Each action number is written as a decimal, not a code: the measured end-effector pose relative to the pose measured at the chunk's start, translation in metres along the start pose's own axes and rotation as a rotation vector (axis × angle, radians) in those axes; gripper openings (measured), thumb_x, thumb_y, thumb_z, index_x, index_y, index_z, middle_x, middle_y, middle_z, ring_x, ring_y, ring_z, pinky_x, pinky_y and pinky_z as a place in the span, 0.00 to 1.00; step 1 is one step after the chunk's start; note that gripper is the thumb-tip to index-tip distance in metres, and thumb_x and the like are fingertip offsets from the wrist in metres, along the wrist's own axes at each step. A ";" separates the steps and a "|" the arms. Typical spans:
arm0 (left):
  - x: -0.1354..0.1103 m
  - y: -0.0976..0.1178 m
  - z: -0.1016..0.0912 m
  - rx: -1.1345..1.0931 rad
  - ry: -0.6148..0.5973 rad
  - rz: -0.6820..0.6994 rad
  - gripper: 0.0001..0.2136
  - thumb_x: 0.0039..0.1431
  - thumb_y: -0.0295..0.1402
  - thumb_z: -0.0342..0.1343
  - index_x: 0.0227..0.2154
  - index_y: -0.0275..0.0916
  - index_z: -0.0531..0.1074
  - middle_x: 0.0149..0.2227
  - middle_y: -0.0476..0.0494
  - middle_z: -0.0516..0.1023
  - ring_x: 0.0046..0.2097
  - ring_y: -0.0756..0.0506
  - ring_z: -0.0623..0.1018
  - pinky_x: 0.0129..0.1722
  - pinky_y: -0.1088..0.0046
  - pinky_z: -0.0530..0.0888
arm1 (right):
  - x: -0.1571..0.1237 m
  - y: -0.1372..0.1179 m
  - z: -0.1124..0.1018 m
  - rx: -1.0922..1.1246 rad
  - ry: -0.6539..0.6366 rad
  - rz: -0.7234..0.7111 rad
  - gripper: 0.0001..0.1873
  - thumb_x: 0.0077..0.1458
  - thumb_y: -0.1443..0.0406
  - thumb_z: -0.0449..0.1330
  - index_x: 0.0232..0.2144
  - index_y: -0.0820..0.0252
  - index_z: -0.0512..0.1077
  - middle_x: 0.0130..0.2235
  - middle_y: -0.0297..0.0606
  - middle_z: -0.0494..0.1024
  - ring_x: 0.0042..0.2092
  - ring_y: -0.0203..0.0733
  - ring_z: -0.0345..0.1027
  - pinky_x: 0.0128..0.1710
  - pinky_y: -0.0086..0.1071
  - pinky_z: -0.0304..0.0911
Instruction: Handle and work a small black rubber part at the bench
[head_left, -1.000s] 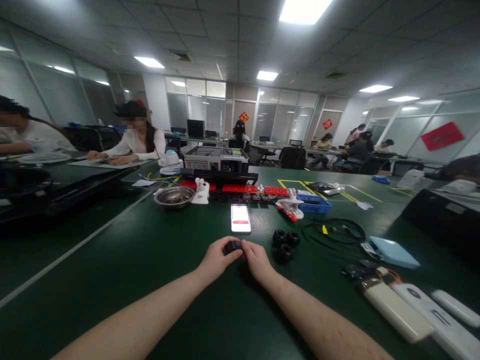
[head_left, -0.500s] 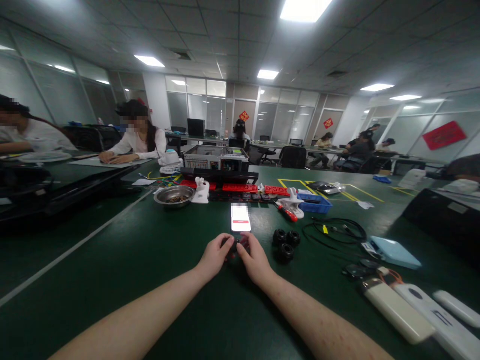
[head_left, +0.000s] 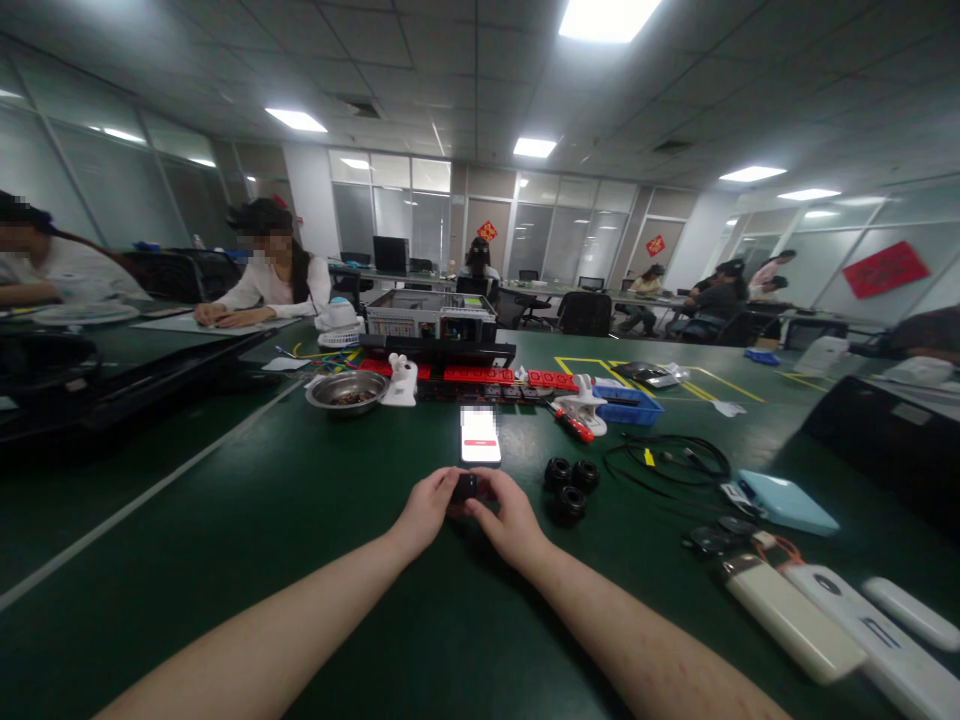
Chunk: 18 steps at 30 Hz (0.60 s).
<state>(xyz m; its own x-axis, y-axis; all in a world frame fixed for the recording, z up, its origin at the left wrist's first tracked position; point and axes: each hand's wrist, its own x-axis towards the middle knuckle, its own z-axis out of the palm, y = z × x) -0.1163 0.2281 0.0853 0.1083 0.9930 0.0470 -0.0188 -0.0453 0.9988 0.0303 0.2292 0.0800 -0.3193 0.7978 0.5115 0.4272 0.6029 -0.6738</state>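
Between my two hands is a small dark part point(head_left: 466, 487), black and rounded at the top; its exact kind is too small to tell. My left hand point(head_left: 427, 511) pinches it from the left with thumb and fingers. From the right, my right hand point(head_left: 511, 517) curls its fingers round the far side, the thumb near the part's lower edge. Just beyond the hands, a phone point(head_left: 480, 440) with a lit white screen and a red bar lies on the green table. Right of my right hand stand three black ring-like wheels point(head_left: 571, 500).
A metal bowl point(head_left: 348, 393) with small pieces is at left, beside a white clip stand point(head_left: 402, 380). Behind are red strips point(head_left: 478, 375), an open metal case point(head_left: 431, 316) and a blue tray point(head_left: 628, 406). Cables point(head_left: 670, 458) and a cream power bank point(head_left: 791, 618) lie right. A co-worker point(head_left: 270, 270) sits left.
The dark part has turned in my fingers: reddish bits showed at it before, and now a black rounded face shows. My right thumb has shifted slightly left and down.
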 end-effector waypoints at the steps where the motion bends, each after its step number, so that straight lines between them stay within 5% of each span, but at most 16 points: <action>1: 0.001 0.000 0.000 0.000 0.013 -0.004 0.23 0.50 0.51 0.44 0.32 0.33 0.67 0.27 0.45 0.73 0.25 0.48 0.73 0.24 0.73 0.70 | -0.001 -0.003 -0.001 -0.012 -0.005 -0.047 0.18 0.47 0.69 0.55 0.44 0.59 0.63 0.38 0.39 0.70 0.38 0.41 0.62 0.39 0.35 0.59; 4: 0.003 0.000 -0.001 0.007 0.053 -0.006 0.22 0.51 0.50 0.42 0.29 0.33 0.67 0.20 0.49 0.70 0.19 0.51 0.70 0.18 0.77 0.66 | -0.005 -0.010 0.000 -0.045 0.003 -0.111 0.22 0.47 0.68 0.56 0.47 0.57 0.60 0.42 0.41 0.68 0.43 0.43 0.61 0.44 0.39 0.56; 7: 0.003 0.000 0.000 0.029 0.083 0.026 0.18 0.50 0.47 0.46 0.29 0.34 0.67 0.21 0.50 0.70 0.19 0.52 0.69 0.16 0.79 0.64 | -0.006 -0.010 0.003 -0.069 0.074 -0.023 0.24 0.48 0.65 0.55 0.49 0.59 0.58 0.43 0.42 0.68 0.44 0.44 0.61 0.44 0.40 0.56; 10: 0.001 0.000 0.001 0.053 0.084 0.068 0.15 0.47 0.43 0.52 0.32 0.35 0.68 0.26 0.48 0.72 0.26 0.49 0.73 0.20 0.78 0.66 | -0.004 -0.005 0.005 -0.125 0.092 0.098 0.11 0.54 0.62 0.49 0.38 0.61 0.65 0.35 0.39 0.70 0.37 0.41 0.62 0.37 0.35 0.58; 13: -0.002 -0.001 0.002 0.096 0.040 0.163 0.18 0.42 0.37 0.59 0.38 0.37 0.66 0.31 0.47 0.73 0.34 0.46 0.74 0.31 0.73 0.70 | 0.000 0.000 0.004 -0.191 0.070 0.149 0.19 0.58 0.60 0.42 0.22 0.60 0.65 0.25 0.35 0.68 0.29 0.38 0.60 0.30 0.30 0.55; 18: -0.005 -0.001 0.001 0.130 -0.022 0.203 0.24 0.43 0.37 0.59 0.44 0.36 0.62 0.32 0.44 0.75 0.36 0.44 0.75 0.38 0.67 0.70 | 0.001 0.003 0.003 -0.170 0.078 0.145 0.19 0.57 0.60 0.43 0.22 0.61 0.66 0.24 0.35 0.68 0.29 0.38 0.60 0.28 0.30 0.54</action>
<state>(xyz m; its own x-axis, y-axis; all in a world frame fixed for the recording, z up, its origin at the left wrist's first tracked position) -0.1154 0.2235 0.0837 0.1371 0.9595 0.2460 0.0851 -0.2588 0.9622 0.0289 0.2323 0.0771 -0.1804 0.8693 0.4601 0.6024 0.4674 -0.6470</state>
